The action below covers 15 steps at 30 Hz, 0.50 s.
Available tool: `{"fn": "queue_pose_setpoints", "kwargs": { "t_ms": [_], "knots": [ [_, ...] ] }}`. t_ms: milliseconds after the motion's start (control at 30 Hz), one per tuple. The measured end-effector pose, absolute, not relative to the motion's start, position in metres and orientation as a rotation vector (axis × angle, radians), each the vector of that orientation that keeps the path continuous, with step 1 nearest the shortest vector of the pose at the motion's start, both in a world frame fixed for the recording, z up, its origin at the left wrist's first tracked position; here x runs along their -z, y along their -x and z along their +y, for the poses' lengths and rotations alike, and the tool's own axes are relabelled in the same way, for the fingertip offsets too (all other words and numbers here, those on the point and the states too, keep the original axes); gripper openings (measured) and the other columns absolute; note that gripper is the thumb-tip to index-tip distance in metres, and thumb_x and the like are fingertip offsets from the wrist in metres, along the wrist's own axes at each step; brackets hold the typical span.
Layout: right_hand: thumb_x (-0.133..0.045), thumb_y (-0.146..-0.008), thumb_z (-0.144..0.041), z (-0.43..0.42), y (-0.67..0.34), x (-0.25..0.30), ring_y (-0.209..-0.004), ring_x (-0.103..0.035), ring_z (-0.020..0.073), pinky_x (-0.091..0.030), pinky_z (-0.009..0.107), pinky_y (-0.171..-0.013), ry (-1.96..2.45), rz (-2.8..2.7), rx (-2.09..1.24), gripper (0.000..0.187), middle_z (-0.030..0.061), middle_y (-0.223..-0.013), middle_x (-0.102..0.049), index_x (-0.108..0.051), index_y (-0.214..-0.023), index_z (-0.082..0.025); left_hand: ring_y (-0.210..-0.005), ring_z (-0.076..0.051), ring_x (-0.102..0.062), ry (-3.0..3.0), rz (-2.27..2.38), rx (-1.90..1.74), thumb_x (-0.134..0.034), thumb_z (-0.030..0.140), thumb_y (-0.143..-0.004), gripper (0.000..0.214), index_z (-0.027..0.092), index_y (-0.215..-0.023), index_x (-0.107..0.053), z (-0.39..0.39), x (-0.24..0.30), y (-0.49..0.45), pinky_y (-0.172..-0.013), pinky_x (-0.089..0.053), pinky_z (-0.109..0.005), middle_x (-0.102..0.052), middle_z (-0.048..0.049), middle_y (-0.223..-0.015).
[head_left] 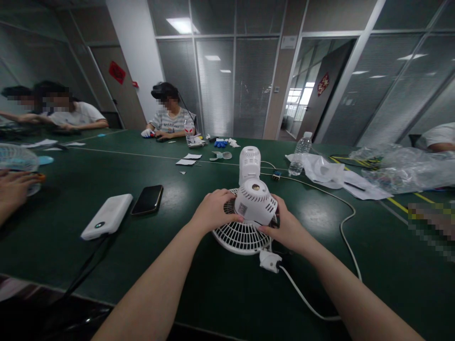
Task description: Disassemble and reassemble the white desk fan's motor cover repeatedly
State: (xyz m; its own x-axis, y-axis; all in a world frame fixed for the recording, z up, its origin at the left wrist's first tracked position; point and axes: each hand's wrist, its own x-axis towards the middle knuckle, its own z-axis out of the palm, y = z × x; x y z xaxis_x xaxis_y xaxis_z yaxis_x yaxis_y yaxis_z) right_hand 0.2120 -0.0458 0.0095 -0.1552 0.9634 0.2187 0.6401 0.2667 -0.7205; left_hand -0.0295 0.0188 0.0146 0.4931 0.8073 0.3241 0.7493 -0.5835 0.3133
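Fingers curved, thumbs inward: my left hand and right hand hold the white fan motor housing from opposite sides, neither clearly nearer. It's between them above the slatted grille, long axis running away from me.

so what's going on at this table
Someone has both bare hands on a white fan that lies face down on the green table. The left hand is at its left side and the right hand at its right, around the motor housing. A small white box with a cord sits by the near edge of the grille. A phone and a power bank lie off to the left, and other people sit around.
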Motion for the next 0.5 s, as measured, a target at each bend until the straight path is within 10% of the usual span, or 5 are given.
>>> {"fn": "queue_pose_setpoints", "kwargs": {
  "t_ms": [500],
  "knots": [
    [-0.064, -0.078, -0.02, -0.0413, -0.2104, -0.0064, -0.12, -0.056, 0.0279, -0.047, 0.048, -0.098, 1.415, -1.747, -0.859, 0.094, 0.0117, -0.14, -0.049, -0.005, -0.15, -0.03, -0.097, -0.027, -0.057, -2.589, 1.443, -0.681, -0.074, 0.059, -0.064, 0.052, 0.021, -0.098, -0.059, 0.0134, -0.021, 0.03, -0.084, -0.044, -0.042, -0.06, -0.0039, -0.1]
  ]
}}
